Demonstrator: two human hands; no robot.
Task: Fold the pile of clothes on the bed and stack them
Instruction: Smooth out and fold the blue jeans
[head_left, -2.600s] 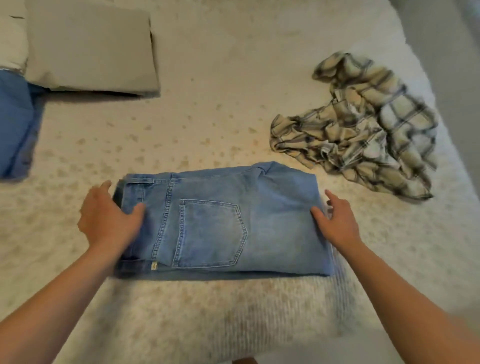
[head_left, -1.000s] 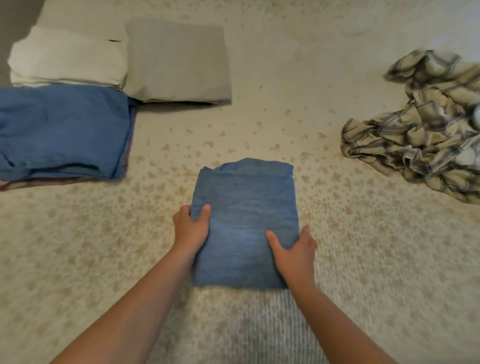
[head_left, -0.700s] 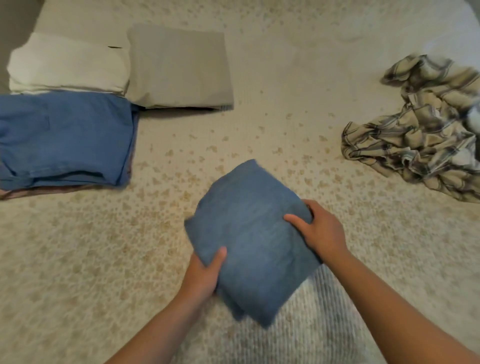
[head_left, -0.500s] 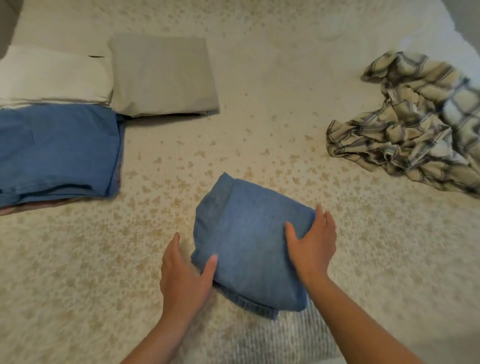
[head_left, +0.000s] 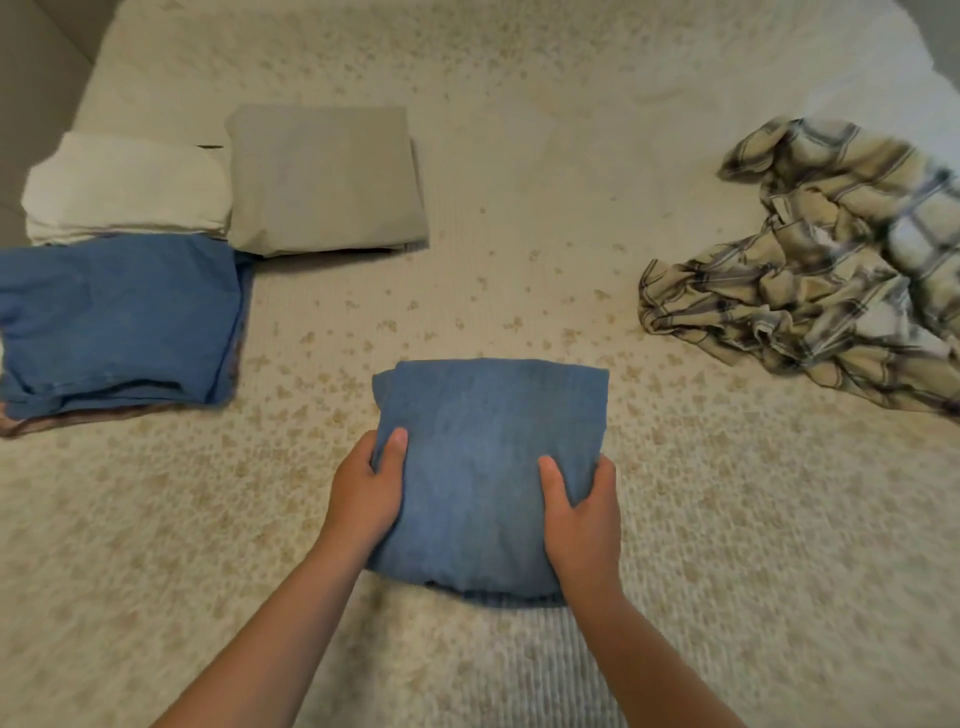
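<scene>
Both hands, left hand (head_left: 363, 493) and right hand (head_left: 584, 512), fingers clamped on folded blue denim jeans (head_left: 483, 467); crumpled plaid shirt (head_left: 810, 291) well right, folded blue stack (head_left: 114, 317) left, on bed (head_left: 519, 208).

Left hand (head_left: 363, 499) and right hand (head_left: 584, 519) gripping folded jeans (head_left: 483, 467), crumpled plaid shirt (head_left: 821, 291) far right

Four folded garments (head_left: 488, 467) (two denim), one crumpled plaid shirt (head_left: 826, 291).

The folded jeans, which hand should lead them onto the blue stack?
Left, probably. The left hand grips the folded jeans on the side nearer the blue stack, which lies to the left.
</scene>
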